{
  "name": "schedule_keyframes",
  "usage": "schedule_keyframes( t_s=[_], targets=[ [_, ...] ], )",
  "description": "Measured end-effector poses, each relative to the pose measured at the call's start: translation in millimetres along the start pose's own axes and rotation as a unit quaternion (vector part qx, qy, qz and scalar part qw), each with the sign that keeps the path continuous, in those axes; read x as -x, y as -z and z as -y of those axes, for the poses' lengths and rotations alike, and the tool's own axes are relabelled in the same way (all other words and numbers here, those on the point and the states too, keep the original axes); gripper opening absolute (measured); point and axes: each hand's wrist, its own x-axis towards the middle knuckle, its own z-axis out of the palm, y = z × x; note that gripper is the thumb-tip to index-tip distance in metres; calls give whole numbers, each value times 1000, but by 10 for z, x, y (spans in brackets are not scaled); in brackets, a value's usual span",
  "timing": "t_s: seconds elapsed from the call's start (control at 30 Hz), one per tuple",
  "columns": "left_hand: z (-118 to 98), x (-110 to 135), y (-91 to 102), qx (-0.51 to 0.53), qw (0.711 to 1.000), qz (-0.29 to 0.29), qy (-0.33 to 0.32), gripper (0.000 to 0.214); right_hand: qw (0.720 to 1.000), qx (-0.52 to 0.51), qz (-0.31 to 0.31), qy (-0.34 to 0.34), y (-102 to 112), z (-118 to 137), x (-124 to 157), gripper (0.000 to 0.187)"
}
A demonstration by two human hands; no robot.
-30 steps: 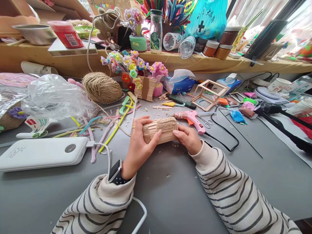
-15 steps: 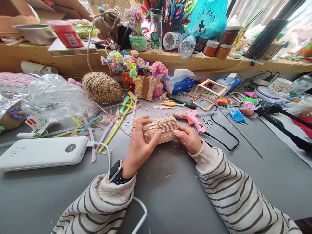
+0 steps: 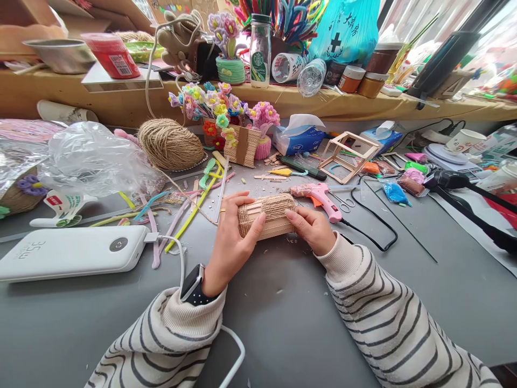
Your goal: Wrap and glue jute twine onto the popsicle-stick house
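Head view, one moment.

- Left hand: curled around the left end of the stick box. The thumb lies across the near face and the fingers go over the top edge. Firm grip, no gap visible.
- Right hand: closed on the right end of the same box, thumb pressed on the near face. The other fingers are mostly hidden behind it.
- Stick box: made of pale wooden craft sticks, with brown twine wound around its upper part. It is held between both hands, low over the grey table, near the middle of the view. I cannot tell whether its underside touches the table.
- Twine ball: behind and to the left, well apart from the hands. A loose strand runs from it toward the box.
- Glue gun: pink, lying just behind the right hand, its black cord trailing off to the right.
- Scissors: just beside the glue gun.
- Pipe cleaners: several colours, scattered on the table left of the box.
- Power bank: white, far left, with a cable plugged in that passes under the left sleeve.
- Watch: on the left wrist.
- Wooden frame: open stick cube, farther back on the right.
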Motion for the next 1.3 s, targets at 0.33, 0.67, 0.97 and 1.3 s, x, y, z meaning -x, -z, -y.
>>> schedule_keyframes(
  t_s=[0.33,0.67,0.97,1.3],
  targets=[
    [3,3,-7,2,1000,1,3,24,1000,-13,-5,-9,-5,-8,-14,46],
    [-14,-6,-12,2,1000,-3,8,22,999,-46,-6,-17,-73,26,7,44],
    [-34,-7,-50,8,999,-24,24,32,999,-13,-22,-26,-86,22,4,43],
    [-32,4,-63,5,999,-29,25,30,998,-38,-39,-23,-72,-29,-8,47]
  ],
)
